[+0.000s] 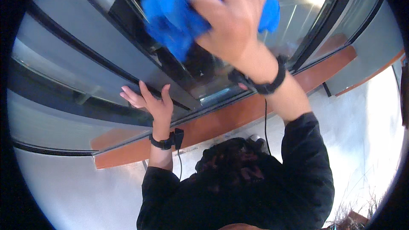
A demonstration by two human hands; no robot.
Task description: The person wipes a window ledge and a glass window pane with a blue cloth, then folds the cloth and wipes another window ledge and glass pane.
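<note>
My right hand [235, 22] grips a crumpled blue cloth [174, 16] at the top of the view, in front of a glass pane [297, 12]. Hand and cloth are slightly blurred. Whether the cloth presses on the glass I cannot tell. Lower and to the left, my left hand [153, 102] has its fingers spread against the grey window frame [140, 51], close to a dark seam, and holds nothing. Each wrist wears a black strap with a small device, and a thin black cable hangs from each.
A reddish-brown ledge [220, 118] runs along the foot of the glass, between it and my body. Pale floor [89, 191] lies below. Dark upright frame bars [322, 22] divide the panes. Dry plant stems [361, 201] stand at lower right.
</note>
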